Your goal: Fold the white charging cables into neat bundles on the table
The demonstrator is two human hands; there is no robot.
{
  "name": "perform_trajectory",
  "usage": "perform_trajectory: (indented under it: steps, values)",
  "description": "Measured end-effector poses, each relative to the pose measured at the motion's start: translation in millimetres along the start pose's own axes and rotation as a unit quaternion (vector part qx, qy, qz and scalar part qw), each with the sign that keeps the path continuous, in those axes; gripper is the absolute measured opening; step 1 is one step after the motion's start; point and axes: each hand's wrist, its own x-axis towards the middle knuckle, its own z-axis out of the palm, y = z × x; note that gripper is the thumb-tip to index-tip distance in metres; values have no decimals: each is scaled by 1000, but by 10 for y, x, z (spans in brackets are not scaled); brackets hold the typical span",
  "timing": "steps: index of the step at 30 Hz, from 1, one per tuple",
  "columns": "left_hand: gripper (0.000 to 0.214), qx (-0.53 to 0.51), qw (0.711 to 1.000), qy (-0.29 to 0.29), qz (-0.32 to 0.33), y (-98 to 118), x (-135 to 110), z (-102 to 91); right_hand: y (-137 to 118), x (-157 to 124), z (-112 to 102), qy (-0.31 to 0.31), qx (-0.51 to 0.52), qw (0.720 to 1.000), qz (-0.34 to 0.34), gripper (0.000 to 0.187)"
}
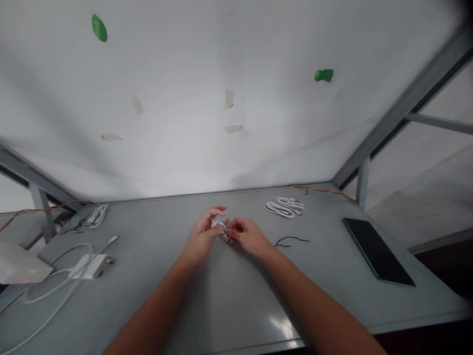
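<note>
Your main risk lies right at your fingertips: the small coil of white cable (pixel 219 225) looks tight and springy, so any slack in your hold could let its loops spring apart. Your left hand (pixel 202 236) curves around the coil's upper side, with the fingers (pixel 212 213) bent over it in a light grasp, not clenched into a fist. Your right hand (pixel 246 235) closes in from the other side, its fingertips (pixel 231 232) pinching near a dark piece (pixel 223 237) at the coil's lower edge. That piece is too small to identify, and your fingers hide how firmly each hand grips, so you can't count on the hold being secure. The coil sits between your hands, above the middle of the grey metal table (pixel 225 301). Measured from the coil, a thin black wire (pixel 291 240) lies just to the right, close enough to tangle if a loop drops onto it. Beyond that wire, further right of the coil, are a bundle of white cables (pixel 284 207) and a black tablet (pixel 377 250). Well to the coil's left, a white charger (pixel 90 266) trails a long white cable (pixel 55 291), another place where a loose end could snag.
</note>
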Motion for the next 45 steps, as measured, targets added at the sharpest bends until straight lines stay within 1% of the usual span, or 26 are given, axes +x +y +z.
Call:
perform_trajectory:
  steps: [1,3,5,7,8,9,11,13,14,16,17,18,20,22,24,27,30,33,34,36,38,39,40,41,43,45]
  values:
    - [22,5,1000,3,14,33,-9,-29,-13,-1,-13,12,12,1000,8,34]
    - [27,85,995,-6,60,88,-32,-88,-52,-10,-40,22,46,998,29,36]
    - [40,196,972,-55,118,108,-51,-139,-97,-22,-65,16,85,996,37,37]
    - [55,269,942,-124,159,82,-57,-165,-130,-28,-83,-1,107,994,26,38]
    - [60,286,932,-149,167,57,-54,-167,-138,-27,-89,-7,108,994,17,39]
    - [60,294,928,-160,165,27,-51,-159,-140,-24,-92,-7,97,995,7,40]
    - [51,288,936,-152,132,-27,-46,-119,-138,-17,-94,15,40,999,-16,39]
    - [35,255,954,-133,80,-59,-51,-50,-139,-27,-91,60,-54,995,-51,29]
    - [31,225,965,-127,48,-64,-57,-11,-145,-39,-90,80,-109,988,-74,22]
    - [31,123,984,-123,-26,-52,-73,61,-164,-75,-89,102,-210,964,-126,10]
    - [34,54,989,-117,-67,-36,-79,87,-175,-92,-89,105,-253,950,-152,9]
    - [36,-17,988,-107,-109,-13,-84,101,-183,-104,-91,104,-289,935,-177,10]
    - [38,-143,971,-86,-171,52,-85,90,-190,-103,-104,101,-340,910,-216,12]
    - [36,-224,951,-81,-197,130,-73,33,-188,-72,-144,110,-374,892,-228,14]
    - [34,-269,938,-88,-199,191,-52,-47,-192,-44,-240,126,-400,884,-208,14]
    - [35,-258,946,-61,-188,187,-3,-164,-231,-117,-534,119,-433,886,-113,14]
    - [41,-172,966,3,-192,62,53,-243,-294,-422,-977,88,-452,888,-6,14]
    - [43,-80,977,34,-196,-92,99,-274,-336,-843,-1408,119,-459,879,50,13]
    - [44,-63,978,33,-196,-131,109,-275,-343,-961,-1517,132,-467,871,73,13]
    - [45,-50,979,25,-195,-182,124,-270,-355,-1099,-1640,167,-505,841,98,12]
    - [45,-46,979,23,-195,-200,128,-261,-378,-1077,-1599,201,-551,807,67,13]
    - [44,-44,980,22,-195,-200,127,-255,-396,-1007,-1507,206,-563,800,31,14]
    - [43,-44,980,19,-195,-196,125,-250,-418,-906,-1371,200,-564,801,-13,15]
    - [42,-45,979,15,-197,-189,121,-244,-442,-781,-1198,179,-550,814,-57,17]
    - [39,-60,977,5,-206,-171,111,-231,-485,-502,-789,80,-493,855,-141,22]
    - [37,-92,971,-2,-220,-150,103,-223,-495,-252,-400,-7,-450,869,-205,30]
